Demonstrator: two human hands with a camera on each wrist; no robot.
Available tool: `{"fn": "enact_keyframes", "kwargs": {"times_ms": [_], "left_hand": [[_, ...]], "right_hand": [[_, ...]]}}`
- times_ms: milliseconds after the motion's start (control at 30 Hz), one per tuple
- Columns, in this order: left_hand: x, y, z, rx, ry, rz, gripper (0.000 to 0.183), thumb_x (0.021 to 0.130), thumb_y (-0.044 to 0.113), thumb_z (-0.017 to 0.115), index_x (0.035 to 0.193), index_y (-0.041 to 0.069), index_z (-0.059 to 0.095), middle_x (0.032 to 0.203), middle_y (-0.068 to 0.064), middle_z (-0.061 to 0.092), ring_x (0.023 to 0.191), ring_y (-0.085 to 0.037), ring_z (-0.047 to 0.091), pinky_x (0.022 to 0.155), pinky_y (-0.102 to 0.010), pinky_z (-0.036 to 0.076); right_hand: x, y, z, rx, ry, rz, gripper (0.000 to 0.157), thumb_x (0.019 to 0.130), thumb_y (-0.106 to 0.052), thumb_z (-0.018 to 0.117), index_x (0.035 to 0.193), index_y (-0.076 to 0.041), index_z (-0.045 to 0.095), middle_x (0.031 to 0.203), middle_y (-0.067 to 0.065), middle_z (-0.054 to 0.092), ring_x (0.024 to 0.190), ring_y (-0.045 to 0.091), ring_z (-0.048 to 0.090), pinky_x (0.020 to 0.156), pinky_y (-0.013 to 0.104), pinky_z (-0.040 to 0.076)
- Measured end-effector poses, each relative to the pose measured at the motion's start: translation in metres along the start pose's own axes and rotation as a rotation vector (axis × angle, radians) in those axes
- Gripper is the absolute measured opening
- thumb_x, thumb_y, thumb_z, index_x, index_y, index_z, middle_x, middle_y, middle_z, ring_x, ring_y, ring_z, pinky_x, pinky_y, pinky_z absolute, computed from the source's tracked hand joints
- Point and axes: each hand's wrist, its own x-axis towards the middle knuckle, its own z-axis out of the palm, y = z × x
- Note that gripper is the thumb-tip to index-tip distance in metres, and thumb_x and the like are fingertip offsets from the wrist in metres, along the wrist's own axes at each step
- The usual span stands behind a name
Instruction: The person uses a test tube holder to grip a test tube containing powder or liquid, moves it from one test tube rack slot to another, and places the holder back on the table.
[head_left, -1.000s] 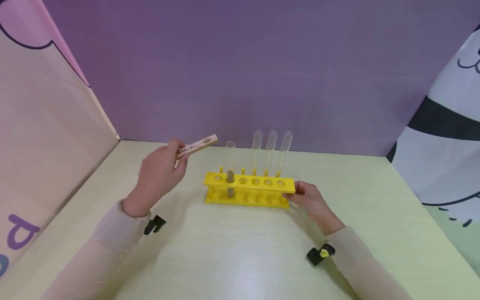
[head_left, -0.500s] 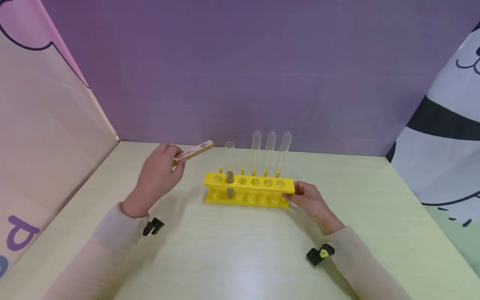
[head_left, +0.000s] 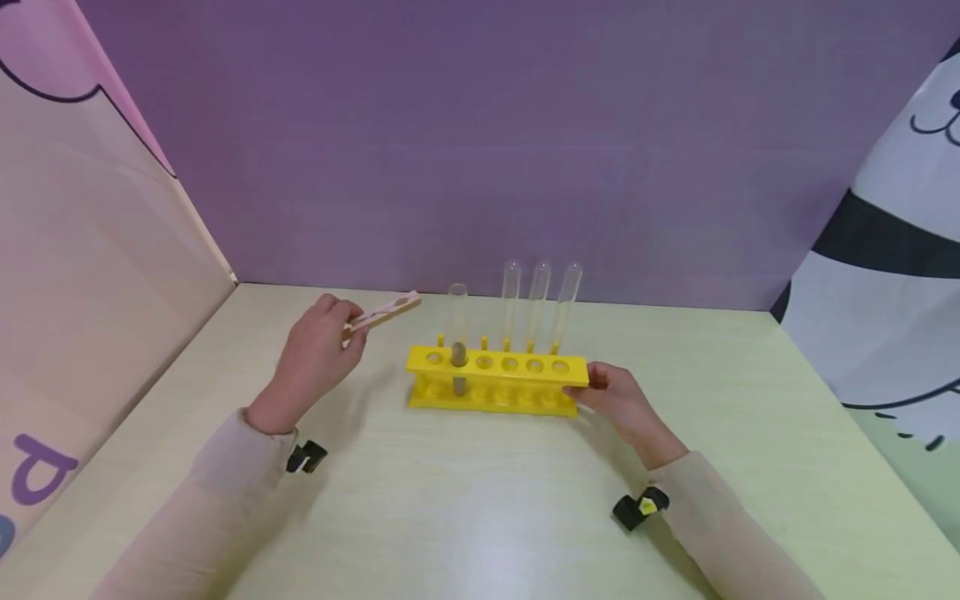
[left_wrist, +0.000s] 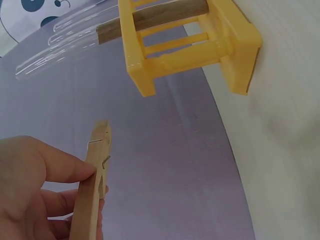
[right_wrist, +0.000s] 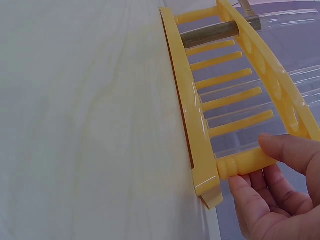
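Observation:
My left hand pinches a wooden test tube clamp between thumb and fingers, above the table and left of the yellow test tube rack. In the left wrist view, the wire spring of the clamp shows beyond my thumb. One test tube stands mouth up in the rack, its lower part full of grey-brown matter. Three clear test tubes sit upside down on pegs along the back. With thumb and fingers, my right hand grips the rack's right end post. The clamp touches no tube.
The pale wood table carries the rack near its back edge. A purple panel rises behind it, and printed panels flank both sides. Each wrist wears a small black camera.
My left hand and the clamp have sunk a little, and the clamp's far end has shifted slightly left, away from the upright tube. The right hand keeps its grip on the rack.

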Motion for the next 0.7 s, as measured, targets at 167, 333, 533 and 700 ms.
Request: {"fn": "enact_keyframes", "kwargs": {"times_ms": [167,333,533,700], "left_hand": [[-0.001,-0.005,0.006,0.005,-0.022,-0.009,0.022,0.087,0.008,0.063,0.104,-0.006,0.062,0.092,-0.018,0.057,0.071,-0.027,0.053,0.062,-0.039,0.046],[-0.001,-0.009,0.010,0.020,-0.034,0.001,0.022,0.085,0.009,0.067,0.103,-0.004,0.064,0.092,-0.017,0.059,0.068,-0.024,0.055,0.058,-0.037,0.046],[-0.001,-0.012,0.014,0.035,-0.076,-0.024,0.022,0.084,0.010,0.069,0.101,-0.003,0.065,0.091,-0.016,0.062,0.062,-0.021,0.052,0.054,-0.034,0.043],[0.000,-0.013,0.016,0.045,-0.110,-0.042,0.022,0.083,0.011,0.070,0.100,-0.003,0.065,0.091,-0.016,0.064,0.064,-0.022,0.056,0.056,-0.035,0.045]], "right_hand": [[0.000,-0.001,0.000,0.005,0.006,-0.008,0.031,0.086,-0.007,0.067,0.111,0.007,0.058,0.100,0.009,0.063,0.082,0.018,0.051,0.071,0.023,0.048],[0.000,-0.001,0.000,0.000,0.009,0.000,0.032,0.086,-0.008,0.068,0.112,0.006,0.058,0.101,0.009,0.063,0.083,0.018,0.051,0.072,0.023,0.048],[-0.001,-0.001,0.001,0.002,-0.005,0.001,0.032,0.086,-0.008,0.067,0.114,0.006,0.057,0.106,0.012,0.062,0.084,0.019,0.051,0.074,0.025,0.049],[0.000,0.001,0.000,0.000,-0.010,-0.007,0.032,0.087,-0.009,0.067,0.114,0.006,0.057,0.106,0.012,0.062,0.084,0.020,0.052,0.074,0.026,0.049]]}}
